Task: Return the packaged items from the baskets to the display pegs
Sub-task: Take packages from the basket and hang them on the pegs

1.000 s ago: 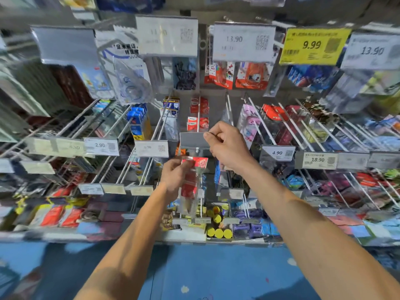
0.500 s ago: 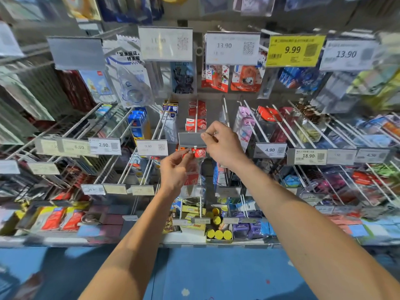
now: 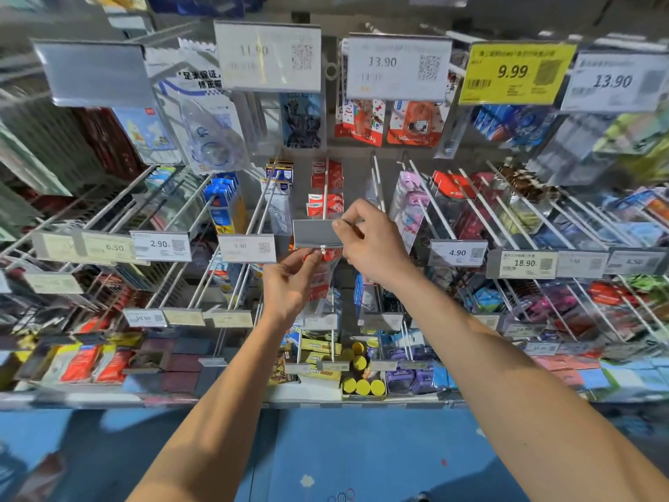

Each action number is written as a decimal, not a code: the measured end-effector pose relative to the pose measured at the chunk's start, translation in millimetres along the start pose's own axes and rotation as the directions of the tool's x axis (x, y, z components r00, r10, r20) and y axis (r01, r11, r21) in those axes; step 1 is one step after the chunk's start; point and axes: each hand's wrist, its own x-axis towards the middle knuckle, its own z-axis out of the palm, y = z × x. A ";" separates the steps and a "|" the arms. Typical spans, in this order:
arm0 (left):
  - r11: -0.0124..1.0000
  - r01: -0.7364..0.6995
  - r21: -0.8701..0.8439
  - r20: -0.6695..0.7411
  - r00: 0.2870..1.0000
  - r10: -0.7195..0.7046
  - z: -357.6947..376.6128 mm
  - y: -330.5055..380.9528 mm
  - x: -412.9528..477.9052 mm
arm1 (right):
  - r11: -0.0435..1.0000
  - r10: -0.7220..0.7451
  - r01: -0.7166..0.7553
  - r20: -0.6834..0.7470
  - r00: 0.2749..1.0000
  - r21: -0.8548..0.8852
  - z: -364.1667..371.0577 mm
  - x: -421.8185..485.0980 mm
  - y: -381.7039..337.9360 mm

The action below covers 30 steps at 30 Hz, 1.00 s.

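Pinching red packet (image 3: pixel 321 288) in left grip (image 3: pixel 289 284), price flap (image 3: pixel 313 233) in right grip (image 3: pixel 376 248) — risking a missed peg tip (image 3: pixel 322 250) through a dropped flap.

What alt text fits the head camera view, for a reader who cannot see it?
The left hand holds a red packet at the tip of a peg, while the right hand pinches the grey label holder. Other stocked pegs surround them.

The left forearm (image 3: pixel 217 393) and right forearm (image 3: pixel 506 375) are bare up from the bottom edge of the frame. The left hand (image 3: pixel 289 280) and right hand (image 3: pixel 373 248), near the centre, are bare too.
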 end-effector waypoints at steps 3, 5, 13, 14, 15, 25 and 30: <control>0.999 -0.027 0.038 0.019 0.999 0.026 -2.5 -4.8 1.6 | 1.000 -0.007 0.007 0.008 1.000 0.012 -0.3 1.7 -0.8; 0.991 -0.040 0.126 -0.001 0.999 0.041 -1.0 -6.1 6.1 | 1.000 -0.003 0.003 0.010 1.000 0.019 -1.2 2.4 0.1; 0.939 0.280 0.198 -0.125 0.958 -0.259 15.0 8.1 38.5 | 1.000 -0.018 0.018 0.030 0.999 0.005 -1.1 -0.1 -5.2; 0.911 0.376 0.171 -0.085 0.926 -0.367 17.2 -0.7 44.7 | 1.000 -0.023 0.023 0.032 0.999 -0.004 -2.6 -0.3 -4.7; 0.898 0.384 0.216 -0.078 0.923 -0.376 22.3 -0.5 43.3 | 1.000 -0.028 0.028 0.035 0.999 -0.009 -3.7 -0.3 -4.1; 0.980 -0.119 0.157 0.025 0.993 0.116 10.6 -44.1 58.1 | 1.000 -0.016 0.014 0.064 0.998 0.018 -5.8 3.5 4.6; 0.931 -0.013 0.365 -0.024 0.999 0.023 15.9 -20.2 51.3 | 1.000 0.012 -0.013 0.056 0.998 0.023 -6.6 3.1 2.9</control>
